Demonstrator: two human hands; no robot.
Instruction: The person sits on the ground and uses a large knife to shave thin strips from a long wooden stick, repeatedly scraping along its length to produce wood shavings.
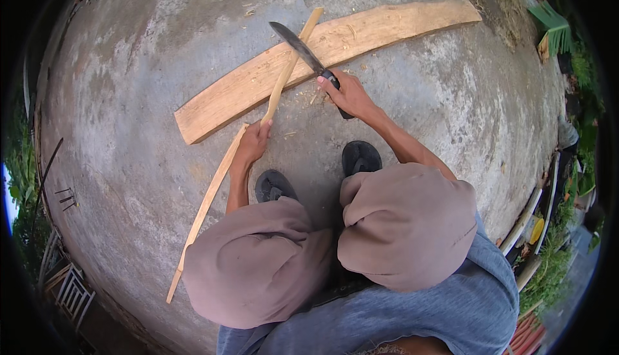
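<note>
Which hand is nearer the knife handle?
Right. The right hand holds the knife handle; the left hand is apart from it, off to its left, holding a wooden strip.

Left of center, the left hand [256,141] is gripping a pale wooden strip [281,84], which is slanting across a broad plank [400,25] in the upper middle. Near upper center, the right hand [350,95] is holding a black-handled knife [309,58], its dark blade crossing the strip. Another pale length [209,197] is running toward the lower left; the hand is hiding any join. Dark sandals [361,157] are resting mid-frame on concrete [129,155].
</note>
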